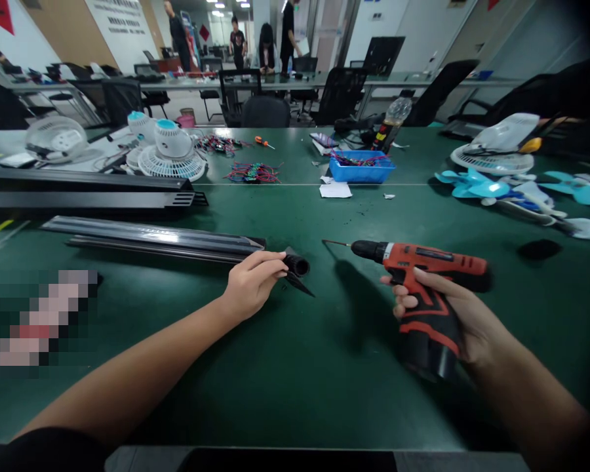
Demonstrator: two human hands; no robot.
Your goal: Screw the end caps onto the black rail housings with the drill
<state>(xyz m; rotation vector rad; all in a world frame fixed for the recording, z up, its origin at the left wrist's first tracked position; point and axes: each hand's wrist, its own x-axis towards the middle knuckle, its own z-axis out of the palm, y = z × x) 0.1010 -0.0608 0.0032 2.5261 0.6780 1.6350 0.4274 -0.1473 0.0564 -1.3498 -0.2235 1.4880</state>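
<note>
In the middle of the head view my left hand (255, 285) has its fingers pinched at the near end of a dark tube (301, 265). A thin black flap juts out below that end. Long dark strips (157, 237) stretch away to the left of my hand, lying on the green table. My right hand (465, 314) is wrapped round the grip of a red and black cordless drill (437, 262). The drill is held above the table, pointing left. Its long thin bit (337, 243) ends a short way to the right of the tube, apart from it.
Black metal channels (83, 196) lie at the left. Behind stand white fans (170, 154), tangled wired boards (253, 172), an orange screwdriver (264, 142), a blue bin (361, 170) and a bottle (393, 124). Turquoise fan blades (476, 185) lie at the right. People are in the background.
</note>
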